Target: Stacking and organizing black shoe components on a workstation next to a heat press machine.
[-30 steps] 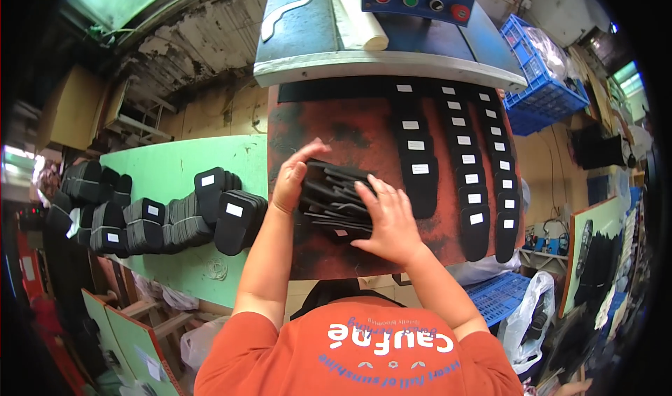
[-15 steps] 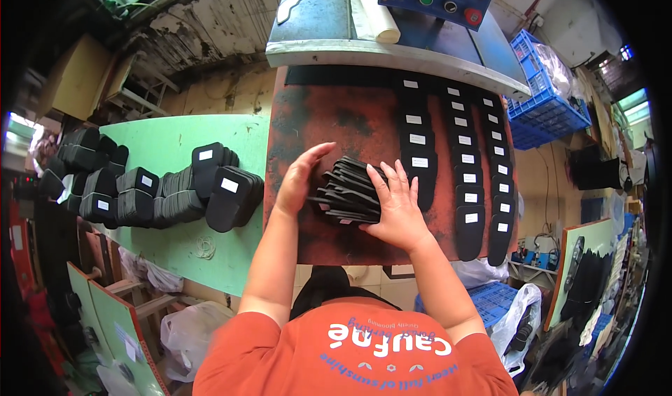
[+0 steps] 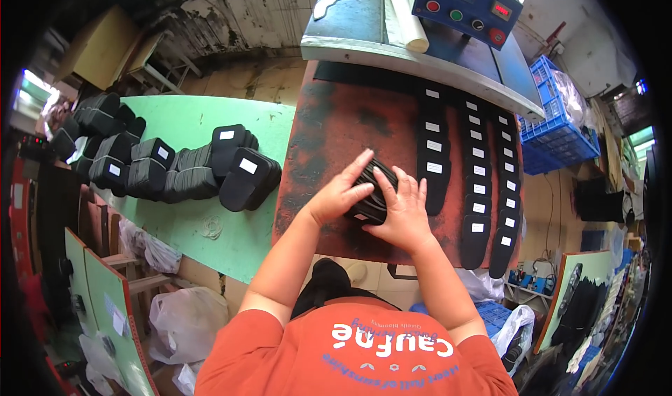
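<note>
At the left, bundles of black pads (image 3: pixel 185 175) are lying on a green counter (image 3: pixel 168 231). The left grip (image 3: pixel 341 194) is clasping one side of a stack of thin black pieces (image 3: pixel 376 194), which is standing at the near part of a red counter (image 3: pixel 336 119); the right grip (image 3: pixel 403 214) is clasping the other side. Further right, columns of labelled black pads (image 3: pixel 474 249) are overlapping.

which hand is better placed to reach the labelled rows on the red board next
Probably the right hand: it is at the side of the black stack nearer the labelled rows, while the left hand is farther across.
</note>
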Demonstrator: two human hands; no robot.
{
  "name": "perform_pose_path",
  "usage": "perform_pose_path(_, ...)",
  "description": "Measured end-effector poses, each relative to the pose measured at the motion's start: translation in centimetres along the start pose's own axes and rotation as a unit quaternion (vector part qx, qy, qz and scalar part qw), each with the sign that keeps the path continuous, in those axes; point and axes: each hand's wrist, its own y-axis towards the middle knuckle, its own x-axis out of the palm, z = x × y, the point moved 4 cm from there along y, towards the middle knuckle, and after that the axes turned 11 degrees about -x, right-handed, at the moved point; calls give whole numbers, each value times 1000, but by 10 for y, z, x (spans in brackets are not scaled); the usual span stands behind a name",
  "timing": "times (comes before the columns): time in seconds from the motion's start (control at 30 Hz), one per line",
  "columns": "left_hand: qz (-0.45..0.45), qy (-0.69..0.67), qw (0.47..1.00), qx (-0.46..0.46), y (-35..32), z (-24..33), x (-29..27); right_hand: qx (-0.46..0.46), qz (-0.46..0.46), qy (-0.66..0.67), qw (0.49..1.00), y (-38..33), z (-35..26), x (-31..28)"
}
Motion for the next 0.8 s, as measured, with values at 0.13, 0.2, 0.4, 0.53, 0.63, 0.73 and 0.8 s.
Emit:
perform_pose_path(0.13, 45, 66, 992, 97, -6, -4, 6, 23, 1, -6, 1000, -6, 0, -5)
perform_pose_path(0.2, 29, 88, 994, 59, -15, 19, 21, 28, 0, -6, 1000, -8, -1, -1)
perform_pose_path(0.4, 118, 56, 989, 70, -7, 1, 18, 10, 12, -21, 1000, -8, -9, 5)
perform_pose_path(0.53, 13, -49, 999, -6, -1, 3, 32, 16, 69, -63, 995, -9, -2, -3)
perform_pose_path(0.63, 156, 159, 971, 92, -29, 5, 23, 15, 51, -1, 999, -5, -4, -4)
perform_pose_path(0.73, 390, 215, 879, 169, -99, 10, -13, -21, 108, -17, 994, -16, -19, -11)
perform_pose_path(0.8, 552, 225, 796, 108, -155, -40, -58, -77, 52, -19, 995, -21, -26, 1)
